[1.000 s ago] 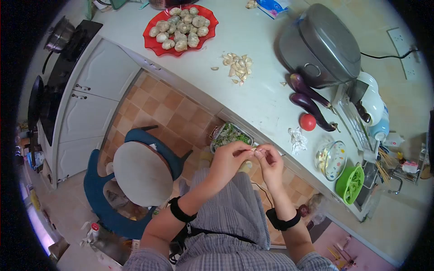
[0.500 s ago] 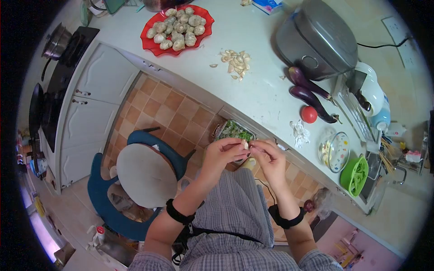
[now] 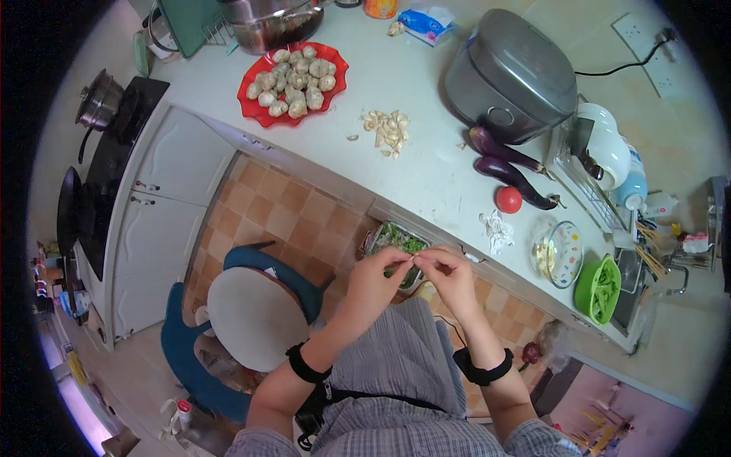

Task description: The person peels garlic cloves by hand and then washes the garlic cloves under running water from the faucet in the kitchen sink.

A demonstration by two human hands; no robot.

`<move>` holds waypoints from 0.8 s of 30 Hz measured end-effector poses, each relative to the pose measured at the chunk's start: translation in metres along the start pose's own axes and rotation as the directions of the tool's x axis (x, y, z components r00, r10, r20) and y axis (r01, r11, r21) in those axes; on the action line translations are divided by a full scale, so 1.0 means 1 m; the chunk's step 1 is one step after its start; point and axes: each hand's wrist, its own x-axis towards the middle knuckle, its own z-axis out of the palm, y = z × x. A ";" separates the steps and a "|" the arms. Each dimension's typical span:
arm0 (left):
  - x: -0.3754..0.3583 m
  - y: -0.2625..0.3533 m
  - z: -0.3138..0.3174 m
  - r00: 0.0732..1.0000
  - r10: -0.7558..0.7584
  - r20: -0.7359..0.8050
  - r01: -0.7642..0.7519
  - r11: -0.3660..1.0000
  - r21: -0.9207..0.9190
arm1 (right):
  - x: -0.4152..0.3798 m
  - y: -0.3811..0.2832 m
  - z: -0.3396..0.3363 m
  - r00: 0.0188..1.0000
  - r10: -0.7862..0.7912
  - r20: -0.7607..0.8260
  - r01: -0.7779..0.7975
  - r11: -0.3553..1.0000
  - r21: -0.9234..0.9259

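Observation:
My left hand (image 3: pixel 376 282) and my right hand (image 3: pixel 451 276) meet in front of my body, fingertips pinched together around a small garlic clove (image 3: pixel 412 259). Fingers cover most of the clove. Just beneath them, lower than the counter, is a metal-rimmed container (image 3: pixel 417 286) of green scraps and peelings. On the counter lies a loose pile of garlic cloves (image 3: pixel 391 132). Whole garlic bulbs (image 3: pixel 295 80) fill a red scalloped plate (image 3: pixel 254 112). A glass bowl (image 3: pixel 576 259) holds some pale pieces, with a heap of white scraps (image 3: pixel 496 231) beside it.
Two eggplants (image 3: pixel 514 180) and a tomato (image 3: pixel 509 199) lie by a grey rice cooker (image 3: pixel 518 76). Near the sink stands a green basket (image 3: pixel 586 293) with green vegetables. A chair (image 3: pixel 255 320) is at my left, past the drawers; a stove (image 3: pixel 114 175) stands farther left.
My view has tilted, so the counter's far side shows more. Both hands have shifted slightly down in view, and the clove is now more covered by my fingers.

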 end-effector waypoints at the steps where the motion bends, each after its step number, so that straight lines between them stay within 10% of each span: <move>1: -0.001 0.003 0.000 1.000 0.012 -0.015 -0.011 0.995 0.101 | 0.001 0.004 0.000 1.000 -0.012 -0.005 0.012 1.000 0.005; 14: -0.002 0.015 -0.001 0.999 0.042 0.026 -0.048 0.924 0.379 | 0.000 0.030 -0.006 0.983 0.130 0.126 -0.162 0.944 0.287; 24: 0.008 -0.003 0.015 0.983 -0.034 0.179 -0.006 0.976 0.217 | -0.012 0.055 -0.014 0.988 0.150 0.029 -0.151 0.936 0.319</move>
